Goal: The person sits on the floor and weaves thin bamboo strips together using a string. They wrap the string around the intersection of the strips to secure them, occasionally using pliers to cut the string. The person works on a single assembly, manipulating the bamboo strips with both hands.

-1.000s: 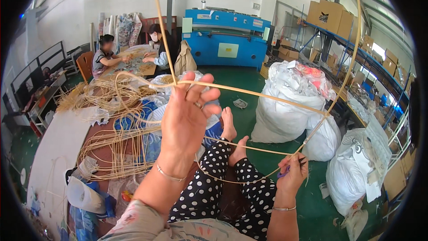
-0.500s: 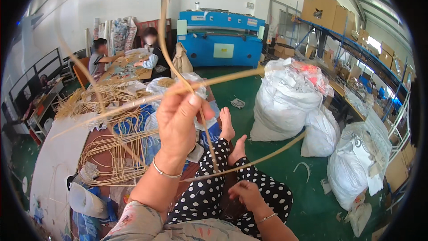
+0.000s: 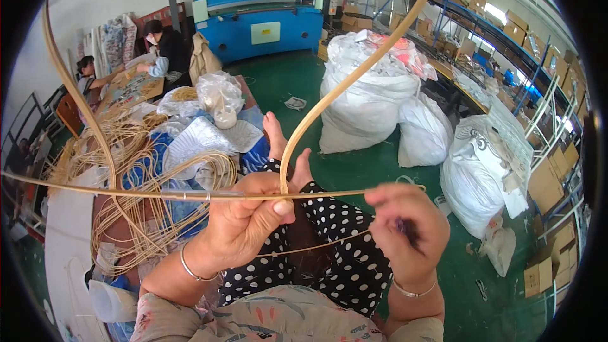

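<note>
The left hand (image 3: 250, 212) has a narrow grip, pinching a cane strip (image 3: 190, 196) above the lap where it crosses a curved length of cane (image 3: 354, 76), while the right hand (image 3: 415, 228) blurs by the strip's right end, so I cannot tell whether its grip closes on it. Beyond, heaped cane (image 3: 120, 145) lies on the counter (image 3: 249, 93) at left. Farther off are bulging white sacks (image 3: 367, 95) and a blue machine (image 3: 228, 28)

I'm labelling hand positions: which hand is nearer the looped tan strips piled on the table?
Left. The left hand appears just right of the looped tan strips; the right hand is well farther right.
</note>
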A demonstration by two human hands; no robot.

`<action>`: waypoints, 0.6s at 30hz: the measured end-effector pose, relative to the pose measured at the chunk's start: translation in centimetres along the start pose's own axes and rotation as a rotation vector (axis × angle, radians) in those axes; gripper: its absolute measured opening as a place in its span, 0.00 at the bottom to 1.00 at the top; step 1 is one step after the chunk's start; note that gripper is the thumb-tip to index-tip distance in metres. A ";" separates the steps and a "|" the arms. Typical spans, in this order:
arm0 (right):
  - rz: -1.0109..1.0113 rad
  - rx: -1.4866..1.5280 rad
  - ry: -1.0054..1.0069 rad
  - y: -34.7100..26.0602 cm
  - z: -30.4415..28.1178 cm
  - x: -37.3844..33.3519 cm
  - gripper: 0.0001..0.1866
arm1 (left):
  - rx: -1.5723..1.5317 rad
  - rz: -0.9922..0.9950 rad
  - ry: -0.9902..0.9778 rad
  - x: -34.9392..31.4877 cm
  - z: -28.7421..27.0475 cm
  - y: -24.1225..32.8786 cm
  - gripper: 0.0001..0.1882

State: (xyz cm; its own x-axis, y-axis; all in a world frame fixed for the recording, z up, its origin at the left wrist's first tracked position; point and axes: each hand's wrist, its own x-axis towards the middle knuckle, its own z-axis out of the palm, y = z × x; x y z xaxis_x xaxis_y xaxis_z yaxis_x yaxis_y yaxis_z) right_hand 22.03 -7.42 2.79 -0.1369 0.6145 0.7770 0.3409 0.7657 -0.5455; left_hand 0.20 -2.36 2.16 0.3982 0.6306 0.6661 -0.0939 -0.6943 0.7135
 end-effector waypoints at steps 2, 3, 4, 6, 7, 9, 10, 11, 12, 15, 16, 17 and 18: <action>-0.037 -0.222 0.005 0.0 0.3 1.1 0.13 | -0.038 -0.040 -0.027 -0.3 0.6 -0.3 0.08; -0.073 -0.346 -0.091 -0.3 0.2 1.6 0.15 | -0.057 -0.070 -0.037 -0.5 0.8 -0.3 0.08; -0.221 -0.430 -0.116 0.2 0.6 2.0 0.15 | -0.078 -0.100 -0.048 -0.6 1.0 -0.4 0.08; -0.200 -0.594 -0.220 0.1 1.0 2.1 0.14 | -0.140 -0.181 -0.034 -0.8 1.2 -0.5 0.08; -0.192 -0.614 -0.235 0.2 1.2 2.1 0.13 | -0.222 -0.257 0.006 -0.9 1.4 -0.4 0.09; -0.193 -0.648 -0.252 0.5 1.7 2.6 0.13 | -0.096 -0.175 0.018 -1.0 1.1 -1.1 0.09; -0.209 -0.672 -0.238 0.8 1.9 2.9 0.13 | -0.030 -0.135 0.025 -1.1 0.9 -1.3 0.09; -0.226 -0.696 -0.223 1.2 2.1 3.2 0.12 | 0.252 -0.192 -0.004 -0.8 0.5 0.2 0.10; -0.244 -0.726 -0.204 1.6 2.2 3.6 0.12 | 0.437 -0.084 -0.040 -1.0 0.1 1.1 0.11; -0.339 -0.765 -0.107 2.3 2.7 4.0 0.12 | 0.910 0.275 0.013 -2.2 -1.7 3.6 0.18; -0.358 -0.776 -0.086 2.5 3.0 4.0 0.12 | 1.016 0.312 0.058 -1.5 -2.1 4.2 0.17; -0.424 -0.789 -0.034 2.7 3.3 4.1 0.09 | 1.118 0.345 0.103 0.0 -2.7 4.7 0.16; -0.496 -0.796 0.024 2.8 3.6 4.5 0.07 | 1.229 0.381 0.151 1.2 -3.3 5.0 0.15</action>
State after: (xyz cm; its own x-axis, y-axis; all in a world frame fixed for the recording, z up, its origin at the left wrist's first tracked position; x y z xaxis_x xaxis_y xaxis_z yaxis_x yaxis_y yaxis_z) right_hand 19.03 -1.79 3.60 -0.4214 0.2417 0.8741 0.7860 0.5781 0.2190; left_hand -2.81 -3.92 7.20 0.4180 0.3006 0.8573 0.7485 -0.6487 -0.1375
